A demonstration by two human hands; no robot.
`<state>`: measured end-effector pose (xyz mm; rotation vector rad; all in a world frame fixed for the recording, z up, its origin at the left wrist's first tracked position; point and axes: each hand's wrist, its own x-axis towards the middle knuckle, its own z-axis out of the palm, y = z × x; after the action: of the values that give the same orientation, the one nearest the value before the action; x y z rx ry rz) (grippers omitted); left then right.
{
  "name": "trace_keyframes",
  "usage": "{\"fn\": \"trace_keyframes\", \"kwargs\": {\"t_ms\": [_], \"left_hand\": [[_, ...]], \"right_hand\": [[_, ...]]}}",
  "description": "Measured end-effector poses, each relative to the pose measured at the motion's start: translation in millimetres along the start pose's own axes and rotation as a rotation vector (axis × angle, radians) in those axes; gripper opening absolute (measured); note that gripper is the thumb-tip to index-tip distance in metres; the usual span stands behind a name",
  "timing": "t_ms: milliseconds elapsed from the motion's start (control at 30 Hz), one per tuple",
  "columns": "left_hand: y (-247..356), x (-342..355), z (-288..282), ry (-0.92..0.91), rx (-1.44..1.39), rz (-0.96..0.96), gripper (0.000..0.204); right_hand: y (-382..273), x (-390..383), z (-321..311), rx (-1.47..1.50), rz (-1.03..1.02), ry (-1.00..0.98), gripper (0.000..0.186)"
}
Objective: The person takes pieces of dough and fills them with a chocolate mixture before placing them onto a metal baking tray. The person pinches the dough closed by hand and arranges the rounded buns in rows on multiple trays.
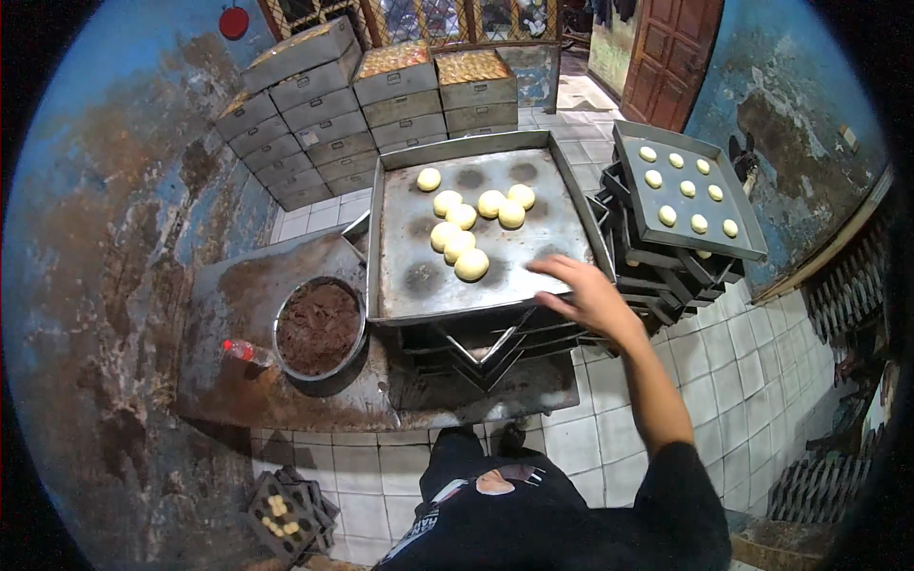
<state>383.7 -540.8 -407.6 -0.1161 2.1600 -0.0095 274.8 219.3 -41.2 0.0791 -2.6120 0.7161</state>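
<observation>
My right hand (588, 295) reaches over the right front part of a large metal baking tray (400, 276), its fingers apart and nothing held in them. Whether the fingertips touch the tray surface I cannot tell. Several pale yellow dough balls (471, 265) sit in the left and middle of this tray, some touching one another. The closest to my hand is the front one, a short way left of my fingertips. The tray rests on a stack of other trays on the worktable (257, 276). My left hand is out of view.
Left of the tray, a round bowl holds dark brown paste (319, 328) beside a red-capped plastic bottle (248, 352). At the right, another tray (647, 228) with spaced dough balls tops a stack. Metal boxes (328, 109) line the back; a moulded pan (271, 533) lies on the floor.
</observation>
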Motion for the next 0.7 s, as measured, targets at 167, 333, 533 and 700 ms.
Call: {"fn": "trace_keyframes", "kwargs": {"t_ms": [167,333,533,700], "left_hand": [[67.0,48.6,-69.0,0.765,-0.647,0.211,0.033],[238.6,-19.5,-263.7,0.962,-1.021,0.821,0.015],[315.6,-96.1,-420.8,0.312,-1.312,1.327,0.039],[361.8,-114.5,-503.6,0.086,-1.343,1.502,0.053]], "right_hand": [[20.0,108.8,94.8,-0.295,-0.186,-0.285,0.03],[46.9,135.5,131.1,-0.509,-0.15,-0.36,0.021],[-3.2,158.2,108.8,0.661,0.474,-0.529,0.027],[-187.8,165.3,152.7,0.944,0.453,-0.138,0.034]]}}
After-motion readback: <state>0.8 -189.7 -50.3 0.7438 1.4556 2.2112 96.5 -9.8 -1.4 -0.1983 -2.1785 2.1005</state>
